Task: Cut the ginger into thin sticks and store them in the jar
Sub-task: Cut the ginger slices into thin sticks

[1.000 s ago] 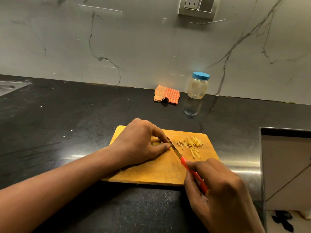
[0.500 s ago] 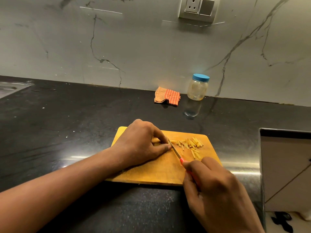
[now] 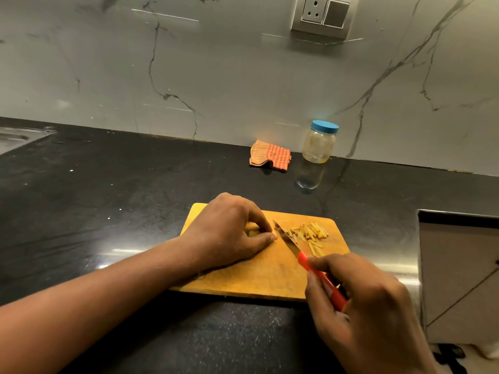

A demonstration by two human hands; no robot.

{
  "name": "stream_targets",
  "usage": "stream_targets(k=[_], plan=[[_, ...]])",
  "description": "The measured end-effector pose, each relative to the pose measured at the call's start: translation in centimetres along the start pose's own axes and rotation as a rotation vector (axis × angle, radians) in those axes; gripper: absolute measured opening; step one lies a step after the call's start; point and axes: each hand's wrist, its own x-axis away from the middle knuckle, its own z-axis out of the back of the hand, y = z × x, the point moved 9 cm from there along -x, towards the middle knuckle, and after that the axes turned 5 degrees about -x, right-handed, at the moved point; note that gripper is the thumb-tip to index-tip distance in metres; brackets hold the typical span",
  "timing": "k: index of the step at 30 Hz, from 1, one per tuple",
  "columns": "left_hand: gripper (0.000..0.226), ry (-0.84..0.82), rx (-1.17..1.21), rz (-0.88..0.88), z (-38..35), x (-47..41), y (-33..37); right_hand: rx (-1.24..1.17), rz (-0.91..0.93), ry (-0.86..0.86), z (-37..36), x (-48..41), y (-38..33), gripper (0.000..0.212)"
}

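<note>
Item: wooden cutting board point(image 3: 256, 276), lying flat on a black countertop point(image 3: 108, 211), near its front edge. Left hand point(image 3: 229, 233): on the board's left half, fingers curled down and thumb tucked in, pinching a ginger piece point(image 3: 252, 232) against the wood; the piece is mostly hidden under the fingers. Right hand point(image 3: 372, 314): at the board's near right corner, fingers wrapped round the red handle of a knife point(image 3: 321, 279). Knife blade point(image 3: 286, 236): pointing away and to the left, tip just beside the left fingertips, lying between the held piece and the cut pile; whether its edge touches the board cannot be told. Ginger sticks point(image 3: 310, 234): a loose heap of thin pale-yellow strips on the board's far right part, just right of the blade, a few strays nearer the handle. Jar point(image 3: 318, 144): clear, upright, blue lid on, at the back of the countertop against the marble wall point(image 3: 216, 76), well apart from the board; contents not legible. Checked orange cloth point(image 3: 270, 156): folded, just left of the jar. Socket plate point(image 3: 322, 16): on the wall above. Sink edge point(image 3: 16, 136): far left.
</note>
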Motion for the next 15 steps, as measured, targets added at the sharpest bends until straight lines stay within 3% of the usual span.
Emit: stream_targets(k=[15], plan=[[0.019, -0.022, 0.023, 0.018, -0.2, -0.1, 0.0, -0.012, 0.015, -0.110, -1.9, -0.5, 0.1, 0.019]])
